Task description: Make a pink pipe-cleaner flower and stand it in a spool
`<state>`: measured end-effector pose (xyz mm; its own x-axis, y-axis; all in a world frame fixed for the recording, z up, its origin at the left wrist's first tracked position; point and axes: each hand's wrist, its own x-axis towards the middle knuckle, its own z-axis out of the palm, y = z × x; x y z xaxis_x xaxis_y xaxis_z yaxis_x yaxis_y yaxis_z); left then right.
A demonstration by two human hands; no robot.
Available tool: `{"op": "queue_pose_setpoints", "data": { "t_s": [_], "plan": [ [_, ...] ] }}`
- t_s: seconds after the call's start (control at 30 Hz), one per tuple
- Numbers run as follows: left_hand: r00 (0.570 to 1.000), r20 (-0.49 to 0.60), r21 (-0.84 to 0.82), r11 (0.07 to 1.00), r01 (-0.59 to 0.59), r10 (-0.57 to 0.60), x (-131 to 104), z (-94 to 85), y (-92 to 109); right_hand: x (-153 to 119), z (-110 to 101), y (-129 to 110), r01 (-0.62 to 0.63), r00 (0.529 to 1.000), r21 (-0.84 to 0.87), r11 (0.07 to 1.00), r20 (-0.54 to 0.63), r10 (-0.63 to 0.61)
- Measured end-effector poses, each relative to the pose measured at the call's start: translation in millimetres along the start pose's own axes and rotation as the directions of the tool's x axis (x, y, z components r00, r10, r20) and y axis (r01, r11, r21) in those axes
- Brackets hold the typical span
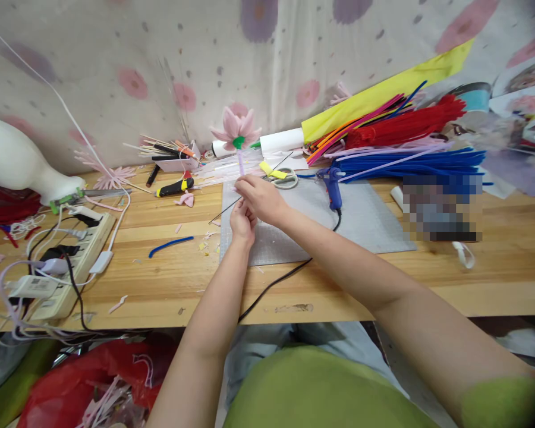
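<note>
A pink fuzzy flower (235,128) with a green base stands upright above my hands, on a lilac stem (241,161). My right hand (262,199) is closed in a pinch around the lower stem. Just below it my left hand (243,223) is closed too, its curled fingers at the stem's lower end and partly hidden by the right hand. A thin black wire (223,213) slants out to the left of the fingers; whether a hand grips it I cannot tell. Scissors (286,179) with pale handles lie behind my right hand, beside a yellow strip (273,170).
A grey cutting mat (365,220) bears a blue glue gun (332,187), its black cord running to the table's front edge. Blue (410,163) and red pipe cleaners (405,122) lie at the back right. On the left are a power strip (78,270) and a yellow-black cutter (173,188).
</note>
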<state>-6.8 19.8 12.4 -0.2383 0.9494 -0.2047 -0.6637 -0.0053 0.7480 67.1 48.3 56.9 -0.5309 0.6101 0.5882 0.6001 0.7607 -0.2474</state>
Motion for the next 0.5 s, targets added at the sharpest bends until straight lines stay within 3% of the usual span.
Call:
{"op": "queue_pose_setpoints", "data": {
  "t_s": [0.1, 0.23, 0.33, 0.43, 0.5],
  "plan": [
    [0.997, 0.06, -0.032, 0.998, 0.047, -0.045, -4, 2.0, 3, -11, -7, 9, 0.017, 0.994, 0.012, 1.0, -0.111, -0.015],
    [0.994, 0.029, -0.13, 0.985, 0.11, -0.107, -5, 4.0, 6, -29, -7, 14, 0.009, 0.992, 0.099, 0.995, -0.125, 0.004],
    [0.984, 0.065, -0.226, 0.958, 0.175, -0.164, -3, 1.3, 9, -38, -2, 14, -0.086, 0.98, 0.248, 0.965, -0.155, 0.128],
    [0.972, 0.129, -0.295, 0.929, 0.225, -0.195, -3, -2.5, 12, -42, 3, 16, -0.271, 0.904, 0.531, 0.803, -0.145, 0.401],
    [0.967, 0.172, -0.32, 0.918, 0.234, -0.186, -5, -3.5, 13, -42, 6, 18, -0.387, 0.808, 0.734, 0.558, -0.021, 0.589]
  ]
}}
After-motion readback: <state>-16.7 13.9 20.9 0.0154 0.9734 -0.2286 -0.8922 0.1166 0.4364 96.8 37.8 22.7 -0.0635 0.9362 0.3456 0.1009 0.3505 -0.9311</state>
